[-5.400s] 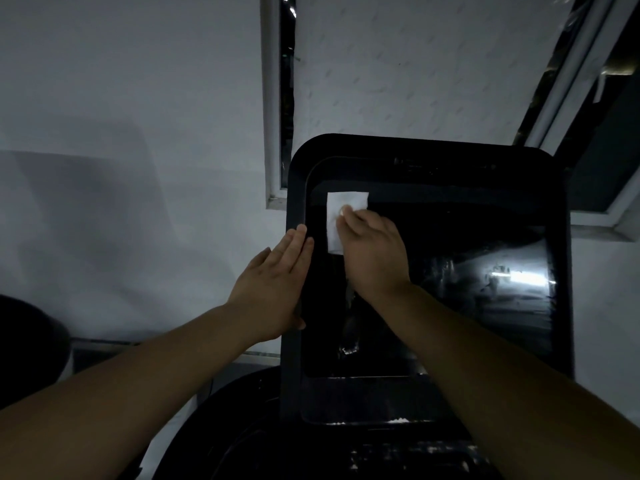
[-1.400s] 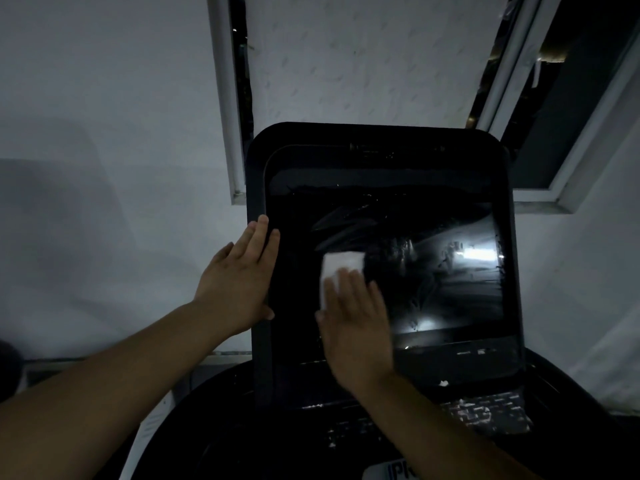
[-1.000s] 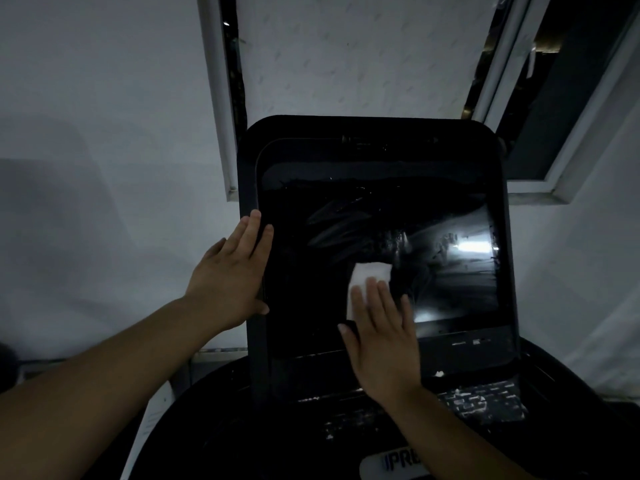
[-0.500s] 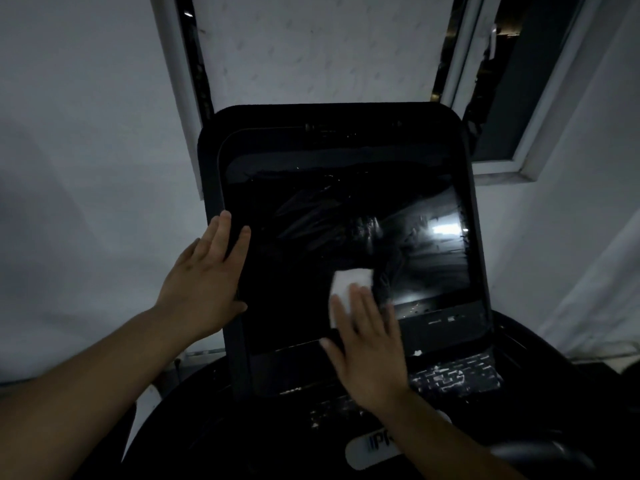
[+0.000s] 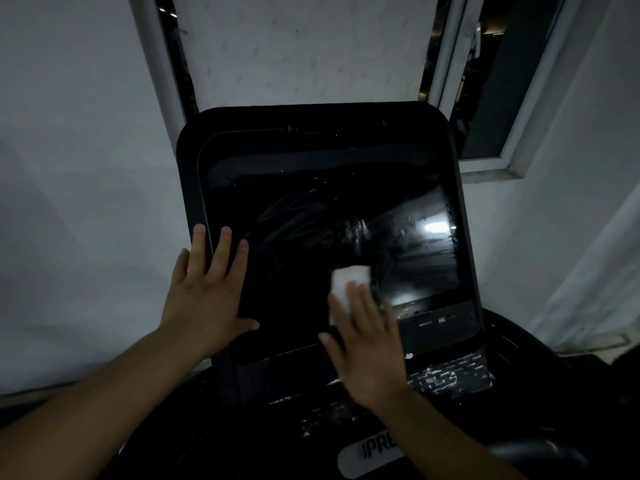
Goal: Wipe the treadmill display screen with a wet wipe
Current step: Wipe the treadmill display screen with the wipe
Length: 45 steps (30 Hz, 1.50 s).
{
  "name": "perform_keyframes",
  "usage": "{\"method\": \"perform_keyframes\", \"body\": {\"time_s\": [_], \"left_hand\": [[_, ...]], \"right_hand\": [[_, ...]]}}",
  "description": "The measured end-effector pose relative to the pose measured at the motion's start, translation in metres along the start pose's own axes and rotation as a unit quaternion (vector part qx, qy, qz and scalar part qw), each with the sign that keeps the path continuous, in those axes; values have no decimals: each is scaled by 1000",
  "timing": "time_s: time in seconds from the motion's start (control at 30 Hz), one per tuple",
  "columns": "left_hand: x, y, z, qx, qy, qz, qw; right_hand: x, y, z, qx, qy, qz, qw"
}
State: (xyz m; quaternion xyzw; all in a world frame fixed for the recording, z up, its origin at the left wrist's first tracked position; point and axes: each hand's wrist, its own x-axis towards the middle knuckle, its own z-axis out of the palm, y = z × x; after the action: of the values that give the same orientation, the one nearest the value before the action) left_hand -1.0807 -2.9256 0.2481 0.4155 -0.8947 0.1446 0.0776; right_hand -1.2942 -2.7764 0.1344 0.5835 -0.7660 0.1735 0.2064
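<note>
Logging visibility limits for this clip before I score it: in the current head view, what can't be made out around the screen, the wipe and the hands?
1. Wet wipe: lower part hidden under the right hand; its fingers are motion-blurred.
2. Display screen: dim light and a bright reflection at the right hide how clean it is.
3. Left hand: palm contact with the bezel is hidden by the hand itself.
4. Logo badge: lettering cut off by the right forearm.

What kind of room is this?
Probably a dim home or small gym corner: a large black treadmill display screen stands against a plain white wall beside a white-framed window.
</note>
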Motion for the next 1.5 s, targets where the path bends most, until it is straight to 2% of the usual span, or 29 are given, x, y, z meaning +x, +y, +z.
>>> {"method": "perform_keyframes", "body": {"time_s": [0.1, 0.2, 0.4, 0.5, 0.57, 0.7, 0.77, 0.83, 0.93, 1.03, 1.1, 1.27, 1.37, 1.43, 1.5], "left_hand": [[2, 2, 4, 19, 3, -5, 1000], [3, 4, 5, 16, 6, -6, 1000], [4, 5, 6, 17, 10, -7, 1000], [3, 3, 7, 20, 14, -5, 1000], [3, 2, 7, 16, 11, -8, 1000], [3, 3, 6, 9, 2, -12, 1000], [4, 5, 6, 9, 7, -14, 1000], [4, 5, 6, 14, 7, -15, 1000], [4, 3, 8, 8, 26, -12, 1000], [4, 0, 11, 4, 21, -15, 1000], [4, 0, 10, 2, 12, -16, 1000], [3, 4, 7, 13, -2, -22, 1000], [3, 5, 4, 20, -3, -24, 1000], [4, 5, 4, 28, -4, -23, 999], [4, 5, 4, 16, 4, -18, 1000]], "right_hand": [[16, 34, -9, -7, -12, 68, 998], [19, 29, -10, 27, 4, 67, 997], [7, -42, -5, 66, 14, -96, 993], [14, -50, -5, 45, 12, -158, 986], [27, -32, -4, 29, 16, -137, 990], [61, 8, -9, 32, 27, 64, 997], [75, 5, -12, 52, 26, 117, 991], [81, -15, -15, 45, 38, 89, 994], [70, -58, -13, 44, 36, -43, 997], [60, -69, -12, 53, 36, -103, 993], [67, -48, -11, 29, 39, -97, 994], [103, 28, -20, 13, 42, 67, 997], [115, 23, -20, 44, 50, 112, 991], [112, -5, -19, 46, 78, 93, 992], [99, -41, -16, 46, 74, 1, 996]]}}
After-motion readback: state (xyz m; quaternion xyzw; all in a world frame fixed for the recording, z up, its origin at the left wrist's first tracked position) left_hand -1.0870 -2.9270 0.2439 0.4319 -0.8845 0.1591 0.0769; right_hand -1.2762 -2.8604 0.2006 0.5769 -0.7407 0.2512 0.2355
